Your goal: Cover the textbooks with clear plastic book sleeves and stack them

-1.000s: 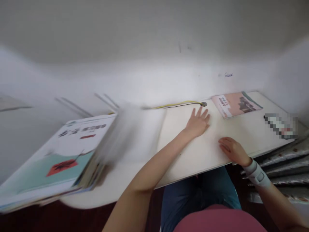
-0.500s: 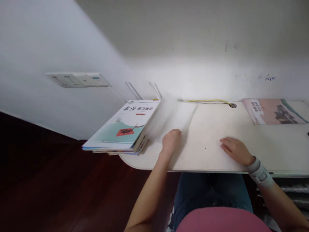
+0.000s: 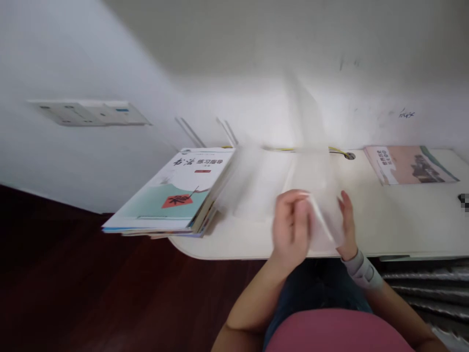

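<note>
My left hand (image 3: 291,227) is closed in a pinch on the edge of a translucent plastic sheet (image 3: 324,208), held up over the front of the white table. The sheet is blurred, and its upper part stands out against the wall. My right hand (image 3: 347,222), with a grey wrist band, is at the sheet's right side, fingers apart and partly behind it. Whether it touches the sheet I cannot tell. To the left, another pale, see-through sheet (image 3: 252,183) seems to lie on the table, its outline faint.
A stack of books (image 3: 176,190) overhangs the left end of the white table (image 3: 403,220). Toward the right lies a pink book (image 3: 406,165). Yellow and black wires run along the wall to a cable hole (image 3: 350,156). A socket panel (image 3: 88,113) is on the left wall.
My left hand has moved right and lifted the plastic sheet off the table. My right hand has risen from the tabletop and turned upright beside the sheet. The view has shifted slightly.
</note>
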`<action>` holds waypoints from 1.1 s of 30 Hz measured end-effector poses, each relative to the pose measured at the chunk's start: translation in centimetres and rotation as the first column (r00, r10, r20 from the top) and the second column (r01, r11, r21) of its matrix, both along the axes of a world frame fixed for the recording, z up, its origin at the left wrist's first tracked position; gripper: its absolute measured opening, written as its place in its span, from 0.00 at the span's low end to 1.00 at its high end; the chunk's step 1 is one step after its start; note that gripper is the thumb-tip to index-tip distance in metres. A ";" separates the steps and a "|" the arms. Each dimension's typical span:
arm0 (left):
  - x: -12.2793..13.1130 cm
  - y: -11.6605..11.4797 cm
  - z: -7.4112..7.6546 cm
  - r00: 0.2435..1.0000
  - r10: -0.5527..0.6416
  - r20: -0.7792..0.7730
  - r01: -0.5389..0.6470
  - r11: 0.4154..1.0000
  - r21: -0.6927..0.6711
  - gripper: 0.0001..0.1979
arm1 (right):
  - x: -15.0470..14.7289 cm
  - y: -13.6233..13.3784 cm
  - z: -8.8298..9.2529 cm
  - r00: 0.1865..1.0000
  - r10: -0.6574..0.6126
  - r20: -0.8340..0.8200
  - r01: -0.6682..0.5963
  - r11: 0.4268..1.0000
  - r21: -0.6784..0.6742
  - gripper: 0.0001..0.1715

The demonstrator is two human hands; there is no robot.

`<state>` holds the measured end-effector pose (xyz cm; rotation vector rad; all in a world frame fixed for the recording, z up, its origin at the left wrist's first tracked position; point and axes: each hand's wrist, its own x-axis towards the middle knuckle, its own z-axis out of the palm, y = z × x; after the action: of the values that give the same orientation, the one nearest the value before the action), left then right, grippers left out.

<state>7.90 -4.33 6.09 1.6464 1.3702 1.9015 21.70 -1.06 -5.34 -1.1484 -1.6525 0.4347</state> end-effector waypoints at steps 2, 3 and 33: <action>-1.9 -1.2 0.4 0.984 0.112 0.136 -0.123 0.989 0.080 0.07 | 2.9 1.0 0.7 0.981 -0.192 0.023 0.187 0.973 0.133 0.35; -3.0 -1.4 0.4 0.969 0.152 0.197 -0.173 0.980 0.094 0.06 | 4.5 1.5 1.1 0.960 -0.274 0.058 0.255 0.941 0.223 0.31; -8.9 0.5 -9.4 0.615 0.010 -0.788 -0.676 0.522 -0.521 0.20 | 19.6 -4.8 -0.9 0.608 -0.594 0.526 0.062 0.697 0.715 0.20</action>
<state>-0.97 -3.81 -3.36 1.6398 2.5725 0.3763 41.26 -5.81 -6.23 -1.1179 -1.9212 -0.9615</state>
